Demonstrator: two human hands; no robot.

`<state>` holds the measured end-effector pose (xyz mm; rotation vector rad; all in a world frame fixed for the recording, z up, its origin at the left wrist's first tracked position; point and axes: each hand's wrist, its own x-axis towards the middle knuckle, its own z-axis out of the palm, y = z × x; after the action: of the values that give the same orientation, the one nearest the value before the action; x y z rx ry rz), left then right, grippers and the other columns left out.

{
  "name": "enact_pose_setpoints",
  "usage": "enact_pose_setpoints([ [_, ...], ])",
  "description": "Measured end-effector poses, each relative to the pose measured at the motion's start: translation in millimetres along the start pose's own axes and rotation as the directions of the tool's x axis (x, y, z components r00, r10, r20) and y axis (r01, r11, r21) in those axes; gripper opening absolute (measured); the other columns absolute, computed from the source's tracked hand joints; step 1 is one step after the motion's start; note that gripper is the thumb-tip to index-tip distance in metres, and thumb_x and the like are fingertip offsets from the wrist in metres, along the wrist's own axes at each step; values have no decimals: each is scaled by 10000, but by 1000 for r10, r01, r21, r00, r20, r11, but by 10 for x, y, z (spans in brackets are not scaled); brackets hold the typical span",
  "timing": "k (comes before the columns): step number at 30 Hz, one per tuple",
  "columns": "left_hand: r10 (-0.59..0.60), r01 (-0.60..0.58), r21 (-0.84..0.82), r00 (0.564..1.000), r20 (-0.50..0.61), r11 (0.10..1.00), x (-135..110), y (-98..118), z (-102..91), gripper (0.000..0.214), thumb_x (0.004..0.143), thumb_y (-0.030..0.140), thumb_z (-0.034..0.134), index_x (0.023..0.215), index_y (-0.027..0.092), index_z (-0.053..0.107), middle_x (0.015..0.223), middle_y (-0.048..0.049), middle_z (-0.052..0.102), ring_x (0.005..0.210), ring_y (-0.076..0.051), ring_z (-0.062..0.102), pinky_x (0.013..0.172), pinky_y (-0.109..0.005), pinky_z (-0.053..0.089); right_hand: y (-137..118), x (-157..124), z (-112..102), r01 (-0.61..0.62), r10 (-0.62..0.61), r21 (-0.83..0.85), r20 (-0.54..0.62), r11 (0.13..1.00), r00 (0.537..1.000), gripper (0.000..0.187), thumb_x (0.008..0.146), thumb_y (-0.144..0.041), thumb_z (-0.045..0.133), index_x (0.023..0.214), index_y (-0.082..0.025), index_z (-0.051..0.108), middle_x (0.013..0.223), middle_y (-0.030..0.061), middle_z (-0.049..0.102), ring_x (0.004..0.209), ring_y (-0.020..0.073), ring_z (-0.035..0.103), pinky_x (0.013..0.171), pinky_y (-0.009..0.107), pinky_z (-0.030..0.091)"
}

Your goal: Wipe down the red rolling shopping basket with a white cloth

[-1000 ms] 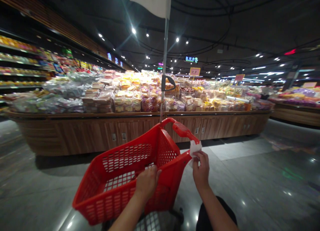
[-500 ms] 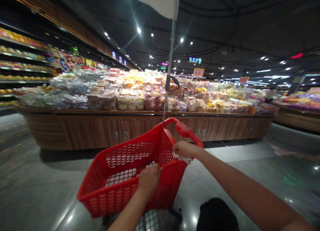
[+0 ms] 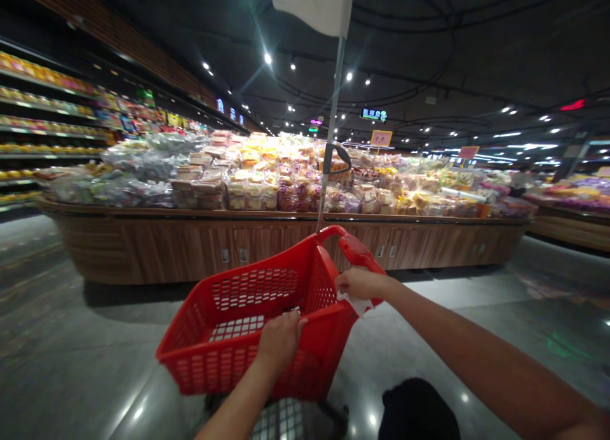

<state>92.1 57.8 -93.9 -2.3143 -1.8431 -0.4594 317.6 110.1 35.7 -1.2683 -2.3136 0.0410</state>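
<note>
A red plastic shopping cart stands at an angle before me, its basket pointing left. My left hand is closed over the near top rim of the basket. Beside the cart's red handle, my right hand is closed on a white tissue, part of which hangs below the fingers. The right hand lies against the cart's corner where the handle side meets the rim. Its fingertips are partly hidden. A pole with a white flag rises from the far end of the handle.
Behind the cart, a long wooden display counter is heaped with packaged foods. Stocked shelves line the left side. Another display stands at right. Grey polished floor surrounds the cart.
The cart and the scene sit slightly farther right in view. My left hand has slipped a little leftward along the rim. My right hand keeps the tissue, more of which now shows.
</note>
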Motion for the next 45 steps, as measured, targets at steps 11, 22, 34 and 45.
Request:
enact_pose_setpoints([
  [11,10,-10,2,1000,0,1000,5,-57,6,397,932,359,194,883,181,546,823,-74,658,792,-213,621,681,-317,414,-8,-220,-72,50,-25,-120,195,992,980,181,670,-49,560,581,-192,626,575,0,617,541,124,549,517,213,347],
  [22,34,-34,-35,999,-8,999,-26,-263,-77,396,932,368,178,852,196,525,817,-59,655,799,-188,604,708,-298,401,248,-880,-119,241,-269,-148,-214,959,939,251,856,-159,446,980,-217,655,957,61,643,900,193,557,811,349,467],
  [34,58,-61,-91,997,-44,994,-40,-258,-251,412,919,439,226,803,201,542,822,-48,647,804,-179,599,705,-277,398,-376,-1096,1190,208,-54,164,-648,964,760,470,837,-72,446,1262,-262,511,1108,96,550,1072,217,541,902,377,505],
  [45,35,-48,-103,991,-126,994,178,361,-160,462,916,483,190,785,196,528,767,-46,648,708,-190,597,618,-288,355,-74,-1153,1131,71,119,229,-719,971,684,282,811,-70,447,955,-215,642,985,70,563,969,200,549,846,358,486],
])
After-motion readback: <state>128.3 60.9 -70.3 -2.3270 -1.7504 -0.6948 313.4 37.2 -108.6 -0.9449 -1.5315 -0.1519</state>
